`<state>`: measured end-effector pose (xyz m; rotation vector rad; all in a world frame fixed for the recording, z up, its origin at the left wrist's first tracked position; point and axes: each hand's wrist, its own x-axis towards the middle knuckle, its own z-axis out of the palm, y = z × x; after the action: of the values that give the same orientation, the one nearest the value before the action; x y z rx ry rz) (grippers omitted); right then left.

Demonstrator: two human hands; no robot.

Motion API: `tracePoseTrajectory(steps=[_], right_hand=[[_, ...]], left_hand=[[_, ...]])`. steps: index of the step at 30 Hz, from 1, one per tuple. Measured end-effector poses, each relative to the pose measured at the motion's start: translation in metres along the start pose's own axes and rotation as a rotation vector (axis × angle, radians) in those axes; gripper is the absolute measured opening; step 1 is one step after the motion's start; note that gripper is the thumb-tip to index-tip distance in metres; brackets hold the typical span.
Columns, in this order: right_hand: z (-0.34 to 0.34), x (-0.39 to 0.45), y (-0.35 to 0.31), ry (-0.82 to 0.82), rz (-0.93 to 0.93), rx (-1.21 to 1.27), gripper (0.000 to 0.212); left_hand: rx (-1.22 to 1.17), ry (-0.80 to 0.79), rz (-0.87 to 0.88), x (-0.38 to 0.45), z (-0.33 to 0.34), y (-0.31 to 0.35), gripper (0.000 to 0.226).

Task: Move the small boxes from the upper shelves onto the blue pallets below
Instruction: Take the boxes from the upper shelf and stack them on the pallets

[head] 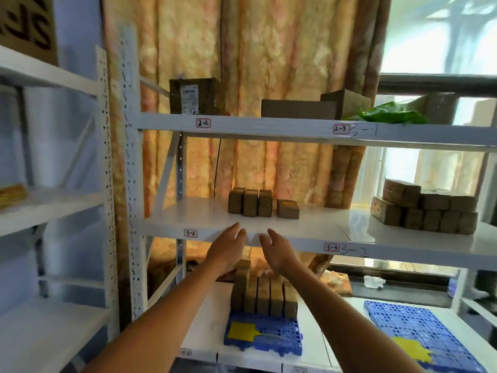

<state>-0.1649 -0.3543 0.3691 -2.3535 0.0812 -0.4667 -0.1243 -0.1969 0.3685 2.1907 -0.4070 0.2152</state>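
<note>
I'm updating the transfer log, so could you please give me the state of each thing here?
Left hand: open, empty, raised toward the shelf.
Right hand: open, empty.
Boxes on shelf 3-2: unmoved, upright.
Stack at 3-3: piled, untouched.
Left pallet: partly loaded with boxes.
Right pallet: no boxes.

patterned curtain (258,49), green leaves (390,115), window (441,33)

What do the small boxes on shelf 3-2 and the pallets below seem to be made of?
Small boxes: probably matte brown cardboard, with dull flat faces and one yellow label. Blue pallets: likely moulded plastic, with a uniform blue perforated grid and slight sheen.
</note>
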Motion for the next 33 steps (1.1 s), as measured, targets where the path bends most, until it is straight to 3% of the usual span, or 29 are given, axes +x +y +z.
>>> tracePoseTrajectory(steps=[9, 13, 20, 22, 25, 27, 29, 31, 33], right_hand=[[0.034, 0.079, -0.007, 0.091, 0.034, 0.010, 0.060], [0.046, 0.133, -0.015, 0.100, 0.030, -0.012, 0.031], [0.064, 0.212, -0.014, 0.248, 0.240, 0.222, 0.063], [0.067, 0.221, -0.012, 0.272, 0.252, 0.225, 0.063], [0.068, 0.231, -0.013, 0.246, 0.254, 0.196, 0.059], [0.069, 0.235, -0.009, 0.238, 0.257, 0.230, 0.059], [0.070, 0.235, -0.007, 0.251, 0.258, 0.254, 0.062], [0.069, 0.232, -0.006, 0.273, 0.254, 0.321, 0.058], [0.067, 0.228, -0.007, 0.271, 0.218, 0.498, 0.040]], left_hand=[[-0.040, 0.029, 0.003, 0.092, -0.017, -0.038, 0.056], [-0.122, 0.055, 0.001, 0.146, -0.020, -0.048, 0.053], [-0.552, 0.065, -0.299, 0.246, -0.021, -0.058, 0.090], [-0.717, 0.072, -0.258, 0.256, -0.010, -0.052, 0.093], [-0.618, 0.075, -0.179, 0.265, 0.001, -0.049, 0.110], [-0.350, 0.075, -0.198, 0.268, 0.004, -0.051, 0.088], [-0.256, 0.143, -0.212, 0.270, 0.007, -0.059, 0.059], [-0.325, 0.147, -0.183, 0.270, 0.007, -0.065, 0.046], [-0.503, 0.152, -0.125, 0.270, 0.004, -0.066, 0.034]])
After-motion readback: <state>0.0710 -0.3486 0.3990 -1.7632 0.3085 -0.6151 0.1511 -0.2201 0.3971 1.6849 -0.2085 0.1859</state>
